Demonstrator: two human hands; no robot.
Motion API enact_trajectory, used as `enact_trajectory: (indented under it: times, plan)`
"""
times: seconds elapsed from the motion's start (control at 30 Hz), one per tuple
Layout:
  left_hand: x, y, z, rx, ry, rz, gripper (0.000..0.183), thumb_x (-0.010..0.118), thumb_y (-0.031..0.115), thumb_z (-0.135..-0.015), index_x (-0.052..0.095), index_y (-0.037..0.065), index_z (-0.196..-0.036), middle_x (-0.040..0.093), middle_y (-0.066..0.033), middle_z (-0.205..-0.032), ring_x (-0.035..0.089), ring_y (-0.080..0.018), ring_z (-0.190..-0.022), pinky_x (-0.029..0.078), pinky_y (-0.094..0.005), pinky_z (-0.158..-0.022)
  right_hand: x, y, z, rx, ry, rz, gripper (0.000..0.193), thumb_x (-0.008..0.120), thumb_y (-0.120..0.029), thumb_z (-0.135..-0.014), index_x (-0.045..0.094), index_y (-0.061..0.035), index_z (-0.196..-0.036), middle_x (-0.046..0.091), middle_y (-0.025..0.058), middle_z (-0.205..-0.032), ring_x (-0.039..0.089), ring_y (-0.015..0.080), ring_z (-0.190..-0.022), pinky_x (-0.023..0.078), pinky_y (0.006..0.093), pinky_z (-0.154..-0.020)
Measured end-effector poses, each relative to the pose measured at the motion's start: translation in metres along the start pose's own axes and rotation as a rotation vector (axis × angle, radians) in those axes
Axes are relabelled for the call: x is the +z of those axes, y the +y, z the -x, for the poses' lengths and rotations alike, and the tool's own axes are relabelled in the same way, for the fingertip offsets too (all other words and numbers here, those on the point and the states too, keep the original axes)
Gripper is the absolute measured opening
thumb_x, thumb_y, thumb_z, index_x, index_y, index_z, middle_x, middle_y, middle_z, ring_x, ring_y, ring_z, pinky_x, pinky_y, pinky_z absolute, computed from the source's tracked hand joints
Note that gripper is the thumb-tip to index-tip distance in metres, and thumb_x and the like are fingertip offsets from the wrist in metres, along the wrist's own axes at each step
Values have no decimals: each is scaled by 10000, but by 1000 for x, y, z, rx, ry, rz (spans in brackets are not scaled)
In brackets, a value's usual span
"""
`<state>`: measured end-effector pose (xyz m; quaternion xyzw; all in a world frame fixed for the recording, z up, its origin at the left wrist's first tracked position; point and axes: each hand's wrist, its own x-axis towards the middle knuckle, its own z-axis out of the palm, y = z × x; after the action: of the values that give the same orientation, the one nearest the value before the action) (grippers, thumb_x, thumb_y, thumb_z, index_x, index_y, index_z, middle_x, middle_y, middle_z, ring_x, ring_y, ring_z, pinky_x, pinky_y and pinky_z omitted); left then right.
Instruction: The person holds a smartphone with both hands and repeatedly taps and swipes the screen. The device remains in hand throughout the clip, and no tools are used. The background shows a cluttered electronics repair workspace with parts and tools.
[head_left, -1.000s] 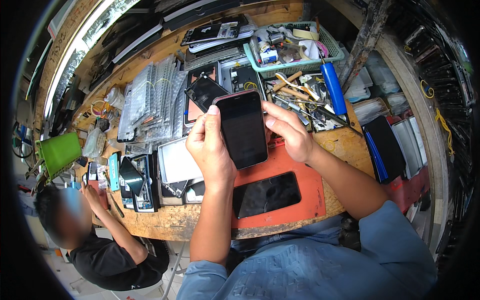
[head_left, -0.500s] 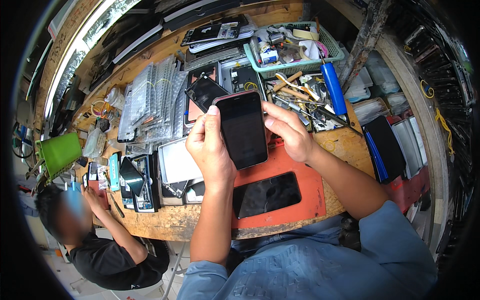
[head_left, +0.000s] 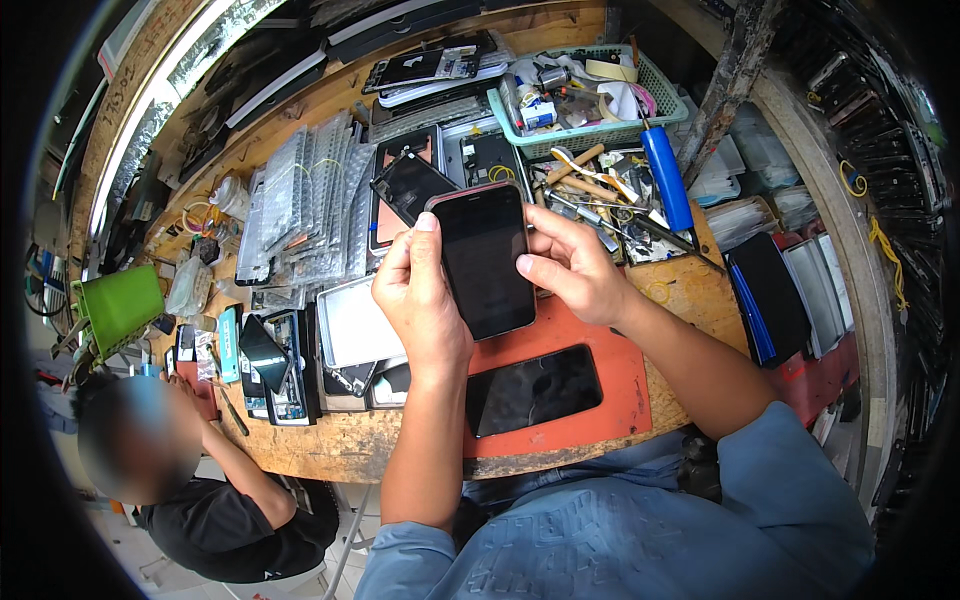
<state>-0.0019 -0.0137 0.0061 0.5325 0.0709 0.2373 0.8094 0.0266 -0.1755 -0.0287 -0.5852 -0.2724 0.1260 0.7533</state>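
Observation:
Tilted above the red mat point(head_left: 622, 385), a smartphone point(head_left: 487, 265) with a dark screen faces up at me. My left hand point(head_left: 424, 295) is closed around its left side, the thumb along the upper left edge. On the opposite edge my right hand point(head_left: 585, 268) grips it, with the thumb tip at the rim of the screen and the index finger near the upper right side. The right hand's other fingers are partly hidden. A second dark phone or screen panel point(head_left: 535, 390) lies flat on the mat below.
Bubble-wrapped stacks point(head_left: 315, 200) and phone parts crowd the left of the wooden bench. Beyond the hands are a tool tray point(head_left: 600, 205), a blue cylindrical tool point(head_left: 668, 180) and a pale green basket point(head_left: 590, 140). Another person point(head_left: 235, 530) sits at the left.
My right thumb has come down and in to the phone's right edge, and the fingers have closed there. The phone stays put. The other person's head has shifted.

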Motion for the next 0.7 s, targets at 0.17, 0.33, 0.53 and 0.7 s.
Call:
enact_trajectory:
  times: [0.17, 0.33, 0.53, 0.7]
  plan:
    - [0, 0, 0, 0, 1, -4, 252, 637, 151, -1017, 638, 56, -784, 557, 64, -749, 436, -6, -669, 362, -188, -589, -4, 3, 0, 13, -18, -55, 505, 555, -56, -975, 421, 56, -1449, 690, 61, -1025, 604, 63, -881, 504, 245, -781]
    - [-1, -1, 0, -1, 0, -2, 251, 636, 152, -1018, 641, 53, -788, 554, 65, -747, 432, -6, -667, 361, -189, -588, -3, 3, 0, 15, -7, -31, 502, 548, -62, -980, 421, 54, -1452, 687, 50, -1001, 586, 55, -855, 493, 241, -759]
    - [-2, -2, 0, 4, -6, -11, 258, 635, 153, -1019, 635, 54, -781, 550, 66, -745, 427, -5, -663, 358, -189, -585, 0, 0, -1, 2, -1, -53, 500, 542, -53, -991, 415, 53, -1463, 693, 57, -1015, 578, 48, -867, 489, 237, -766]
    - [-2, -2, -1, -1, -13, -1, 262, 633, 157, -1020, 633, 54, -780, 552, 64, -744, 433, -5, -664, 362, -187, -586, -2, 3, -1, 11, -1, -26, 498, 546, -58, -996, 413, 59, -1462, 696, 64, -1011, 577, 49, -868, 490, 240, -764]
